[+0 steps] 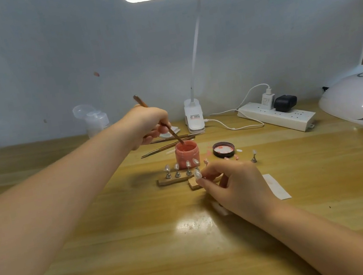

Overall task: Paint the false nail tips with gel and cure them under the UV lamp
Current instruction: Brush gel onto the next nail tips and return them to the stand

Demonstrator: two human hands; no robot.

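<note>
My left hand (150,125) grips a thin brown brush (170,130) whose tip dips into an open pink gel pot (187,153). The pot's black lid (223,149) lies to its right, inside up. In front of the pot several clear nail tips stand on small metal holders (176,171) on a wooden base (173,180). My right hand (228,184) pinches one holder with a clear nail tip (197,174), lifted just above a second wooden piece (194,184). One more nail tip on its holder (254,156) stands apart to the right. A white UV lamp (357,97) sits far right.
Two spare brushes (170,145) lie behind the pot. A clip-on desk lamp (193,116) and a white power strip (277,116) with plugs and cables stand at the back. A pump bottle (93,121) stands back left; a paper strip (276,185) lies right of my hand.
</note>
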